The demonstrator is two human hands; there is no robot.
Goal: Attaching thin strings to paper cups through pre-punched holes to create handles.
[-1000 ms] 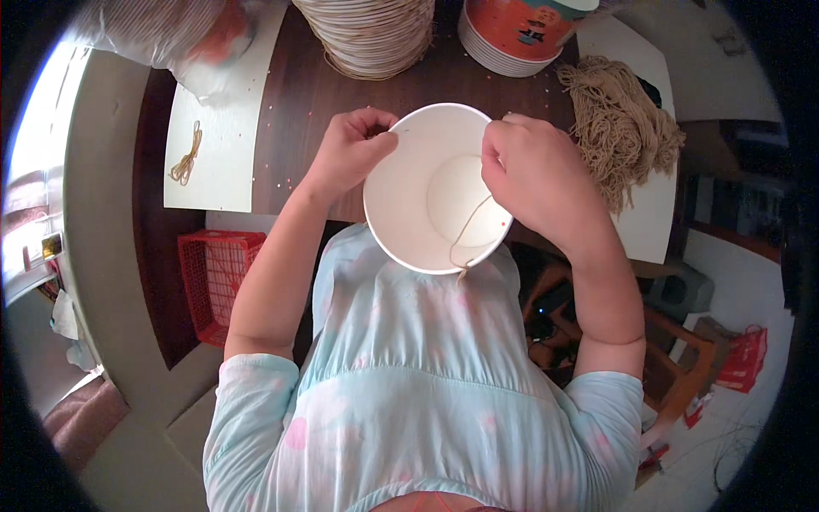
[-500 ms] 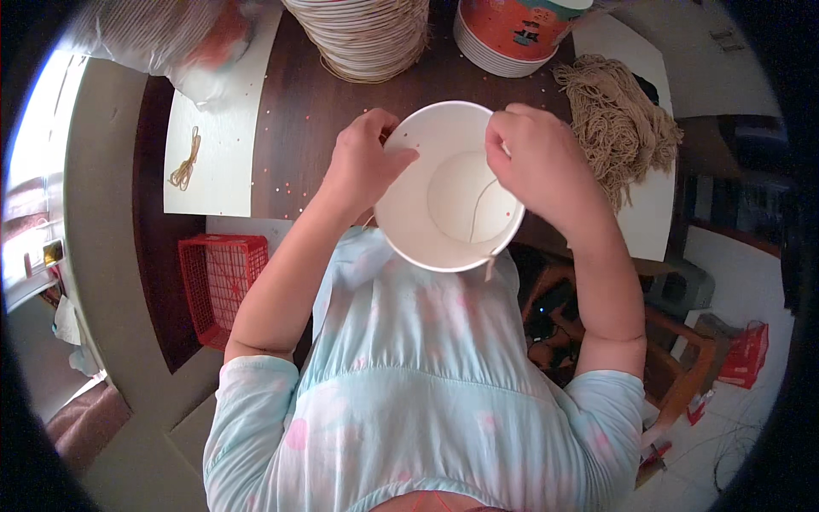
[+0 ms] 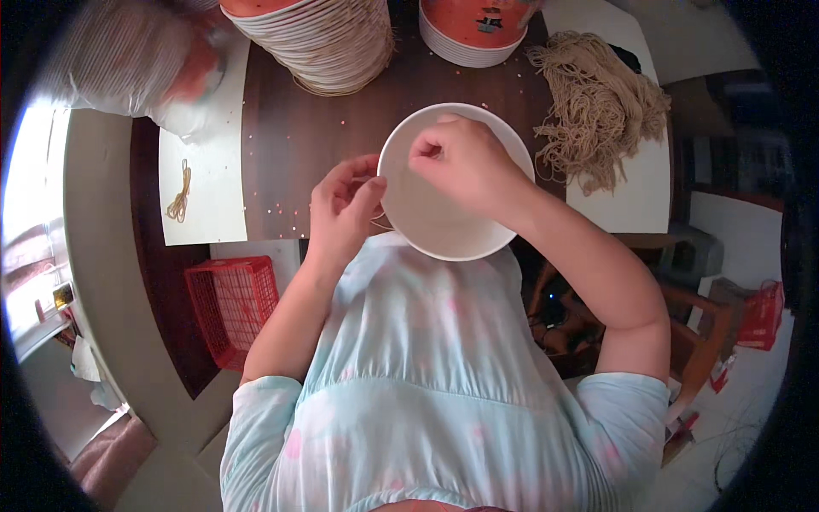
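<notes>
1. Left hand point(image 3: 343, 205): thumb and fingers at the left rim of the white bucket point(image 3: 439, 224); firm hold cannot be confirmed.
2. Right hand point(image 3: 465, 158): curled over bucket opening; contents not discernible.
3. Bucket: at near edge of brown table point(image 3: 299, 154).

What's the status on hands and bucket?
Left hand at left rim of bucket. Right hand over its opening, fingers curled. Mouth toward camera; right hand partly hides inside.

Loose pale-aqua cloth garment point(image 3: 409, 435) w/ blurry pink & white blotches point(image 3: 452, 303) (one rounder pink spot point(image 3: 293, 444), L side); gathered seam point(image 3: 418, 389) across front, w/ folds fanning off it; short matching sleeves point(image 3: 263, 418), ending nr elbows; forearms point(image 3: 580, 252) & fingers point(image 3: 368, 198) bare.
</notes>
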